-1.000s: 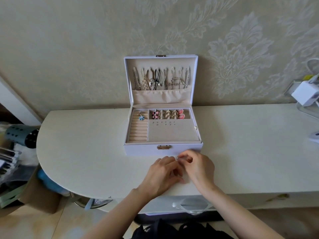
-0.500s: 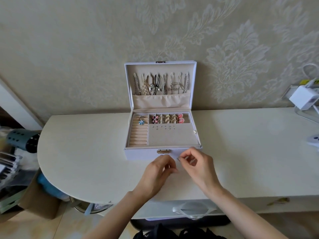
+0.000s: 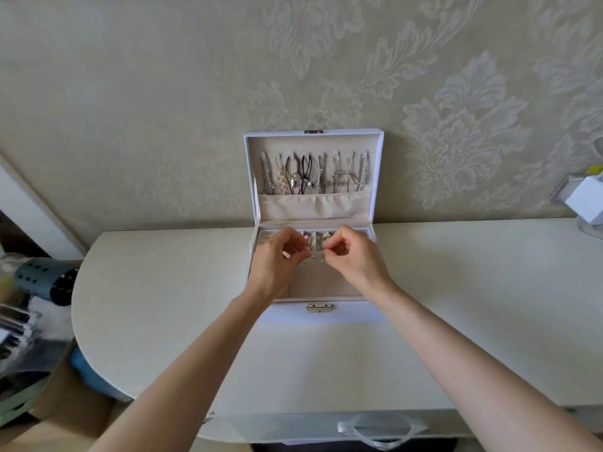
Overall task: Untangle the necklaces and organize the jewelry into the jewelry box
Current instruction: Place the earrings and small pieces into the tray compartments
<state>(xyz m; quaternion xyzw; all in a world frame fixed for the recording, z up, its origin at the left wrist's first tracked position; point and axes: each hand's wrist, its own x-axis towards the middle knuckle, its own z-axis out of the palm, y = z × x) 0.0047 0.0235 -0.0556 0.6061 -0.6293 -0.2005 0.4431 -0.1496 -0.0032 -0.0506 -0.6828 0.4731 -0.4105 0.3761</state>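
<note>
Jewelry box [image 3: 346, 318] stands open at the back of the table [image 3: 489, 288], its lid upright against the wall, and both your hands are over its tray. Your left hand [image 3: 277, 261] and right hand [image 3: 357, 261] face each other, each with thumb and forefinger drawn into a narrow pinch and the other fingers curled. The two pinches are near each other but not touching.

What the next move turns on, as I judge it, is the small row of studs [image 3: 314, 260] on the flat panel. It lies just below the gap between your fingertips and runs side to side across the box. Neither hand is clearly the nearer. If you mean to seat a small piece there, the way is straight down, not forward.

I cannot tell whether either pinch holds anything; whatever might sit between the fingertips is too small to make out. Your left hand covers the left part of the tray, and your right hand hides the right end of the little compartments [image 3: 315, 241], so you cannot count from here what they hold.

The necklaces [image 3: 313, 174] hang lengthwise in the lid, behind and above your hands. Their lower ends drop into the pouch [image 3: 316, 207], so whether any are crossed down there is hidden.
</note>
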